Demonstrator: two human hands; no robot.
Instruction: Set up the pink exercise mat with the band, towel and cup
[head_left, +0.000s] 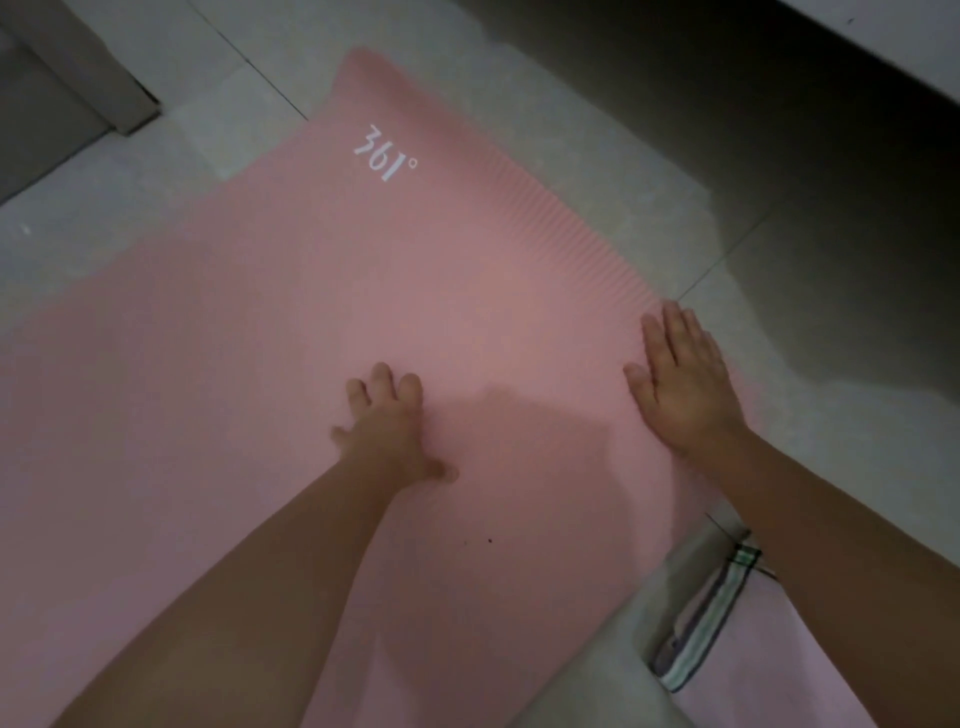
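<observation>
Beyond the fingertips of both hands, pink exercise mat spread flat on pale tiled floor, reaching from far corner near white "361°" print down to near edge of view. Ribbed texture visible along mat's right border, just ahead of right fingers.

At far left, well away from any finger, grey door frame or furniture base on the floor.

Towards the middle, left hand pressing down on the mat, fingers spread a little apart and bent at the knuckles, tips touching the surface, thumb out to the side and also on the mat. Nothing held.

Further right, right hand laid flat at mat's right edge, fingers straight and close together, thumb apart, palm down; outer fingers just at the border where mat meets floor. Nothing held.

Behind right wrist, at lower right, folded striped towel lying on the floor just beside the mat, partly covered by right forearm. Below it, pale pink surface, too unclear to name.
</observation>
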